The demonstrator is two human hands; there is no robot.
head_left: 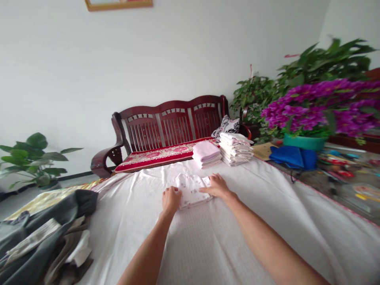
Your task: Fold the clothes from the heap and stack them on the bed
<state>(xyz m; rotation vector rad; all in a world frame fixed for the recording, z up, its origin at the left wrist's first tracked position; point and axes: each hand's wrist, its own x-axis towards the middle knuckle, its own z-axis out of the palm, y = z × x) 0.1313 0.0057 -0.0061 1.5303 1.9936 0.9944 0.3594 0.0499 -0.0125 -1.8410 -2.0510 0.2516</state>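
Wooden bench (174, 118): dark red, slatted back, centre of the frame
Seat cover (172, 152): red with pale floral pattern, on the bench
Cushion (229, 125): black and white, at the bench's right end
Flowers (314, 102): purple, above a teal pot (304, 143), right side
Leafy plant (29, 158): left edge, mid-height
Picture frame (119, 6): gold-coloured, cut off by the top edge

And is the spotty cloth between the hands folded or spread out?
Folded: the spotty cloth lies in a compact bundle, its near edge layered.
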